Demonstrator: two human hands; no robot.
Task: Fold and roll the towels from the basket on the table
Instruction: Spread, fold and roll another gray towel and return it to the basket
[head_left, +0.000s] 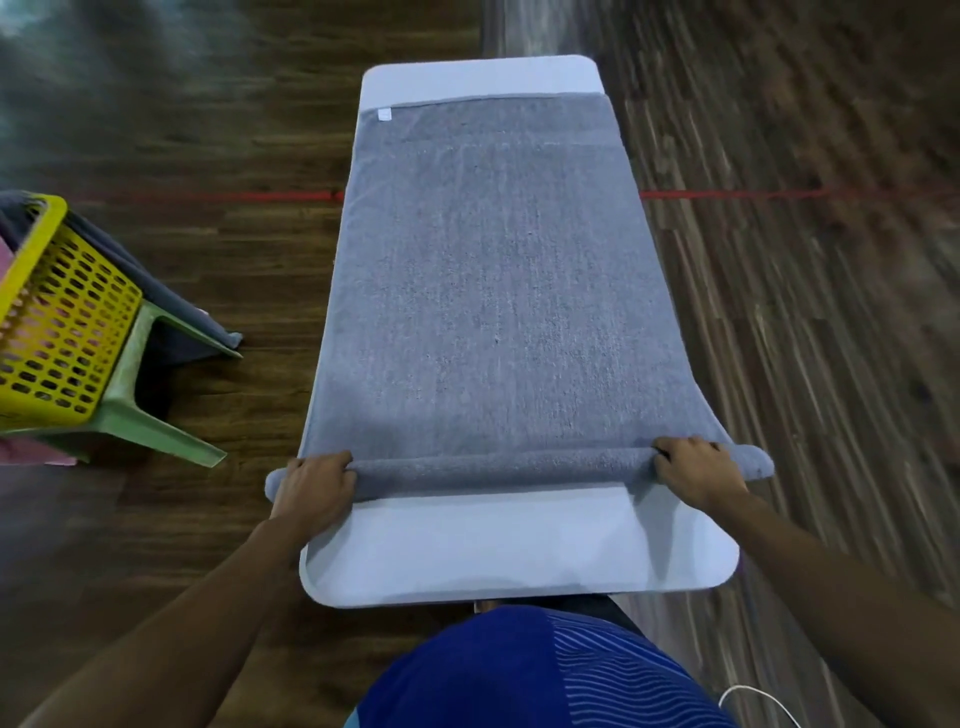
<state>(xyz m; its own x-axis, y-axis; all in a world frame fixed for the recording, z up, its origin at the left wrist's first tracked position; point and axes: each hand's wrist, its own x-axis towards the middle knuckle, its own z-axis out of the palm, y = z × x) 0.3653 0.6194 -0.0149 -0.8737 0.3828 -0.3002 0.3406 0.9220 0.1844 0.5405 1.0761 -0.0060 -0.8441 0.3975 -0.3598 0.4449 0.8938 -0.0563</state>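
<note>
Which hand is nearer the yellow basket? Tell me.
Left. The left hand grips the towel at the end toward the yellow basket; the right hand grips its opposite end, farther off.

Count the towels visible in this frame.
3 at least. One grey towel lies on the table, its near end rolled under the left hand and right hand; a darker towel hangs from the yellow basket; pink cloth shows beside it. More may hide inside.
</note>
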